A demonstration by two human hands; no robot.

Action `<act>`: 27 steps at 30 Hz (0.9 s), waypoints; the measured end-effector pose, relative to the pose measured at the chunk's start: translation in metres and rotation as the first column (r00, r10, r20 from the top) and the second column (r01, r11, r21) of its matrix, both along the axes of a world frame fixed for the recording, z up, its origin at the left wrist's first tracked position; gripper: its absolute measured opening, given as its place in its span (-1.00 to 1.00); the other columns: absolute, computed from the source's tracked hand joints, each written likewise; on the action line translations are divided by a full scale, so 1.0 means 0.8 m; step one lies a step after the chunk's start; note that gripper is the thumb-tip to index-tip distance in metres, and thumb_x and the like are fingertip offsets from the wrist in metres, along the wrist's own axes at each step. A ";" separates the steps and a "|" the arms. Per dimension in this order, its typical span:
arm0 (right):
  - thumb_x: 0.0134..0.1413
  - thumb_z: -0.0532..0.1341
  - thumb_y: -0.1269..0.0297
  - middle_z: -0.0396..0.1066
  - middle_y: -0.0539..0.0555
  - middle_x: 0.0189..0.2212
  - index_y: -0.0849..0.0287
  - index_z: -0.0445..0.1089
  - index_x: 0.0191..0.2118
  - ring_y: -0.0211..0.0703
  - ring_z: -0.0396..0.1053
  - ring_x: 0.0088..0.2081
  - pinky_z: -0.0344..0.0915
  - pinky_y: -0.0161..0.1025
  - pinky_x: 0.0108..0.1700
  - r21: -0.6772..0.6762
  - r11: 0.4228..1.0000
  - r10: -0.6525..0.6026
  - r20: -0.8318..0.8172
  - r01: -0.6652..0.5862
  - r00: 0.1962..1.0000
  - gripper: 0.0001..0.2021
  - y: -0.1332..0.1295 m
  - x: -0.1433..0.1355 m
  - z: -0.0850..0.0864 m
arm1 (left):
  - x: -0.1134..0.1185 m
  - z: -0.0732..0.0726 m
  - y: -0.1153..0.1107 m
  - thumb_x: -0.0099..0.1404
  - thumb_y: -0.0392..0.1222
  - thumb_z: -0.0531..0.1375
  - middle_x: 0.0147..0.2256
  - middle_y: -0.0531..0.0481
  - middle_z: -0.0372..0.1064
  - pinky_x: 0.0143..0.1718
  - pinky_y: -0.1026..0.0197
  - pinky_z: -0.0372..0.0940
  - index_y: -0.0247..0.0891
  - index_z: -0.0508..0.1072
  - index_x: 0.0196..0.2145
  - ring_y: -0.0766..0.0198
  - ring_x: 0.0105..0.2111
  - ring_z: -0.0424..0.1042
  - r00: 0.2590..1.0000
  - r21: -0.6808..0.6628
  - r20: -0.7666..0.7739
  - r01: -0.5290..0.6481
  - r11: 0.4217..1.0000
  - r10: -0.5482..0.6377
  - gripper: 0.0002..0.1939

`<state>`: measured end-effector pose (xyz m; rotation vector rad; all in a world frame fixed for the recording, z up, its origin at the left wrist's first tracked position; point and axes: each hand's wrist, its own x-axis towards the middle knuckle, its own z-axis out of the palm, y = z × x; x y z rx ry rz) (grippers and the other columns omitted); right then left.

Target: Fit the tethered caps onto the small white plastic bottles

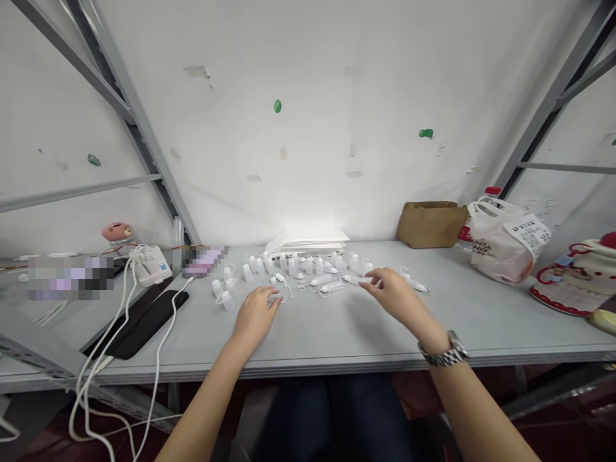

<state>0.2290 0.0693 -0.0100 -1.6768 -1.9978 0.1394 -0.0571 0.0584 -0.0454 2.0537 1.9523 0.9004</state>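
Observation:
My right hand [391, 294], with a metal watch on its wrist, pinches the end of a small translucent white squeeze bottle [355, 280] lying on its side. My left hand [256, 314] rests low over the tabletop with thumb and fingers loosely curved and apart. Close to its fingertips lie small white caps [280, 278] with thin straps. Two more bottles [332, 287] lie flat between my hands. Several similar bottles [291, 265] stand upright in a loose row behind, and a few [227, 300] stand left of my left hand.
A stack of white sheets [308, 242] lies against the wall. To the right are a brown paper box [430, 224], a white plastic bag [503, 247] and a red-trimmed pouch [577, 279]. Leftward, white cables [126, 308] cross a black case [144, 324] beside a power strip [150, 265].

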 end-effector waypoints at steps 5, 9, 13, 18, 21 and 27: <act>0.09 0.08 0.43 0.36 0.20 -0.20 0.30 0.41 -0.18 -0.10 0.34 -0.20 0.22 -0.25 -0.18 0.028 0.994 0.105 0.031 -0.106 0.994 -0.78 0.058 -0.053 -0.013 | 0.002 0.003 -0.002 0.20 -0.10 0.02 -0.13 -0.14 0.45 -0.06 0.05 0.21 -0.19 0.49 -0.24 0.02 -0.06 0.35 1.000 0.008 -0.027 -0.001 1.000 0.001 -0.70; 0.12 0.02 0.48 0.33 0.27 -0.15 0.35 0.38 -0.12 -0.04 0.30 -0.12 0.21 -0.20 -0.12 0.075 0.993 0.086 0.029 -0.088 0.996 -0.74 0.098 -0.078 -0.010 | 0.002 0.005 -0.003 0.21 -0.10 0.02 -0.13 -0.12 0.45 -0.07 0.07 0.22 -0.18 0.50 -0.24 0.04 -0.06 0.36 0.999 0.017 -0.037 -0.013 1.000 0.014 -0.70; 0.20 -0.05 0.47 0.28 0.26 -0.08 0.33 0.31 -0.04 -0.08 0.23 -0.02 0.19 -0.19 -0.02 0.101 0.990 0.093 0.032 -0.095 0.995 -0.71 0.122 -0.096 0.000 | 0.001 0.007 -0.003 0.21 -0.11 0.01 -0.12 -0.12 0.44 -0.06 0.07 0.21 -0.19 0.50 -0.24 0.05 -0.04 0.34 0.999 0.014 -0.038 -0.028 1.000 0.029 -0.70; 0.17 0.11 0.25 0.29 0.15 -0.03 0.22 0.29 -0.04 -0.09 0.32 -0.09 0.29 -0.04 -0.08 -0.069 0.985 0.163 0.105 -0.157 0.981 -0.74 0.172 -0.103 0.017 | 0.000 0.008 -0.004 0.22 -0.11 0.01 -0.10 -0.15 0.44 -0.06 0.06 0.21 -0.23 0.50 -0.22 0.02 -0.05 0.34 0.999 0.000 -0.027 -0.029 1.000 0.029 -0.68; 0.16 0.12 0.24 0.32 0.12 -0.08 0.22 0.30 -0.06 -0.12 0.36 -0.16 0.34 -0.09 -0.15 -0.254 0.942 0.264 0.159 -0.219 0.951 -0.74 0.202 -0.099 0.023 | -0.003 0.009 -0.003 0.22 -0.12 0.01 -0.10 -0.12 0.43 -0.05 0.06 0.20 -0.20 0.50 -0.23 0.03 -0.04 0.33 0.999 0.004 -0.020 -0.031 1.000 0.031 -0.69; 0.15 0.13 0.24 0.31 0.12 -0.07 0.21 0.29 -0.04 -0.11 0.35 -0.14 0.34 -0.08 -0.15 -0.435 0.875 0.345 0.255 -0.211 0.903 -0.73 0.224 -0.098 0.007 | -0.010 0.009 0.001 0.21 -0.12 0.02 -0.10 -0.14 0.43 -0.03 0.06 0.19 -0.22 0.50 -0.23 0.05 -0.05 0.34 0.999 0.011 -0.010 -0.036 0.999 0.036 -0.70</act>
